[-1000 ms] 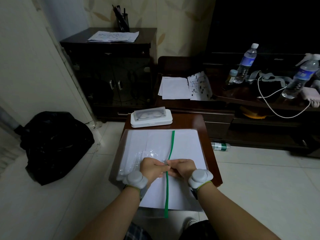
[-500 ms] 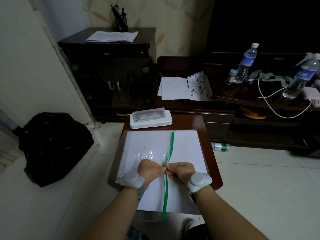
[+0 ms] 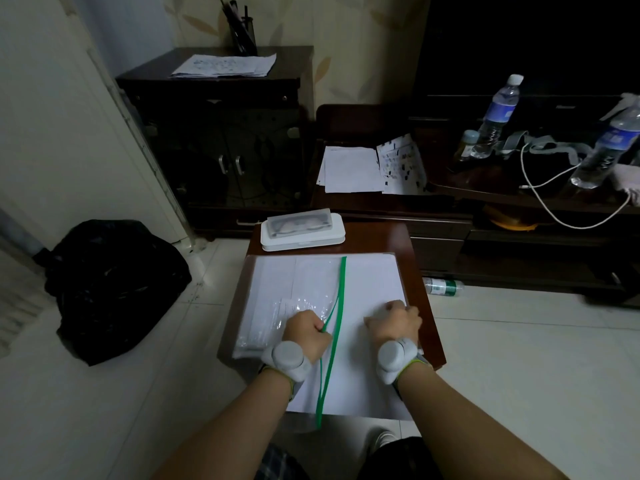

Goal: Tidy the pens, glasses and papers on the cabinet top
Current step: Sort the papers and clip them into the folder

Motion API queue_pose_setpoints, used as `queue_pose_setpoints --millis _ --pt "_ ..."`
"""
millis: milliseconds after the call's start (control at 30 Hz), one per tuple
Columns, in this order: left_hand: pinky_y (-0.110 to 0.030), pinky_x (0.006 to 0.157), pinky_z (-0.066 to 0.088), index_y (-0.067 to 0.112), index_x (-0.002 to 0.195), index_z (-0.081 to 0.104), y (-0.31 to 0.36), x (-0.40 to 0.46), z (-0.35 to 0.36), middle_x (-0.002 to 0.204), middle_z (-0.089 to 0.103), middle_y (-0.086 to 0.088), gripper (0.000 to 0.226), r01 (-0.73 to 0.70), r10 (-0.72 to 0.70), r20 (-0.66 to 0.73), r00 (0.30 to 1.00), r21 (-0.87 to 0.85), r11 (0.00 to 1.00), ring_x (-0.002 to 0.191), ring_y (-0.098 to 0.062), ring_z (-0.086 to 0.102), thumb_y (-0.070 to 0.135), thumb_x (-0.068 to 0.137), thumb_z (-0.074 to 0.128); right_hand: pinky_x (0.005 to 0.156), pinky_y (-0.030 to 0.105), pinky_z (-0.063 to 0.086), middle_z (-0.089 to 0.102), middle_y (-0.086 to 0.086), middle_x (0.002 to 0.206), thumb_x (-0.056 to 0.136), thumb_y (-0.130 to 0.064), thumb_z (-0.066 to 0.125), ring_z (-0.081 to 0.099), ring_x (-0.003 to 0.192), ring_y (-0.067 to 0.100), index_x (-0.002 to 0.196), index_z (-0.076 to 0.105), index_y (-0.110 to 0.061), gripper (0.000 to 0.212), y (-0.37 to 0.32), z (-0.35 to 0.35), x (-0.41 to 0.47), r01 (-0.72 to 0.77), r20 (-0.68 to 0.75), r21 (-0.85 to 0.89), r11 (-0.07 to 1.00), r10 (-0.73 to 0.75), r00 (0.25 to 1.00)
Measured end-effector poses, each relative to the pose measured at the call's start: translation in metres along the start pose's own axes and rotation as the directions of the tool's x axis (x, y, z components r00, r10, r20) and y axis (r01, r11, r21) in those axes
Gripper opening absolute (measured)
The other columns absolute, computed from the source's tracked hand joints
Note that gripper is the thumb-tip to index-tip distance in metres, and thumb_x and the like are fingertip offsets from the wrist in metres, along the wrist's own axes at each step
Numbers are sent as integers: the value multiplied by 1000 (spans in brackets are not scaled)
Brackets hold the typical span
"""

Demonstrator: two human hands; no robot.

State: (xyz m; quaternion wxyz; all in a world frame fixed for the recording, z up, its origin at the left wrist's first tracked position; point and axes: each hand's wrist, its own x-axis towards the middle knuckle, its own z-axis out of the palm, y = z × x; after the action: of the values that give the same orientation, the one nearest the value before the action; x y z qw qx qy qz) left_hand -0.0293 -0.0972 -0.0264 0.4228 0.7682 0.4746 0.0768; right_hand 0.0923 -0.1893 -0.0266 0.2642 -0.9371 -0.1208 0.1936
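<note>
Head view: left hand (image 3: 306,332) pinches green zip strip (image 3: 337,317); right hand (image 3: 394,322) seemingly grips papers (image 3: 372,282) edge.

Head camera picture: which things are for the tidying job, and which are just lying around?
For the job: papers, green zip folder, glasses case, pen holder, cabinet papers.

Lying about: black bag, water bottles, white cable.
</note>
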Motion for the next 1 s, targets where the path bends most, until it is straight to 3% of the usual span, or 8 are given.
queue_pose_setpoints --millis 100,333,500,667,867,1000 --pt "-22 61 33 22 54 37 -5 2 4 70 45 -6 41 12 -12 24 1000 4 1000 68 -16 40 9 74 70 100 38 38 41 15 129 74 -38 75 38 122 33 124 48 -9 64 0 -1 -1 -55 -41 -19 998 54 998" --pt "-24 60 33 20 56 34 -7 5 9 66 42 -4 48 53 -53 7 999 -16 998 68 -17 40 15 69 80 100 39 37 37 15 132 70 -36 79 37 122 34 129 42 -9 74 3 -4 1 -84 -18 32 996 84 996" --pt "-25 55 32 20 56 32 -8 8 10 63 40 0 50 71 -71 23 997 -14 997 67 -16 40 18 68 81 99 39 39 41 15 129 75 -28 75 41 119 33 126 49 -13 59 9 -3 4 -27 -49 91 996 31 998" --pt "-20 52 32 19 61 35 -4 10 6 64 38 6 46 89 -91 68 994 35 995 70 -17 44 22 72 79 81 39 51 64 12 104 80 -26 71 60 95 32 96 57 -11 26 13 -8 4 -12 -82 304 952 39 996" --pt "-22 61 35 19 62 34 -1 9 2 64 38 6 45 86 -95 97 991 95 992 74 -17 45 24 74 77 78 37 51 70 10 97 84 -28 67 63 94 32 100 60 -11 25 11 -14 -1 71 -124 237 969 -43 991" --pt "-21 65 35 19 61 33 0 9 2 63 37 6 46 84 -96 111 989 111 990 72 -16 45 25 75 77 73 34 48 69 11 92 86 -30 65 62 90 32 86 59 -13 18 12 -17 -4 82 -143 199 977 -54 988"
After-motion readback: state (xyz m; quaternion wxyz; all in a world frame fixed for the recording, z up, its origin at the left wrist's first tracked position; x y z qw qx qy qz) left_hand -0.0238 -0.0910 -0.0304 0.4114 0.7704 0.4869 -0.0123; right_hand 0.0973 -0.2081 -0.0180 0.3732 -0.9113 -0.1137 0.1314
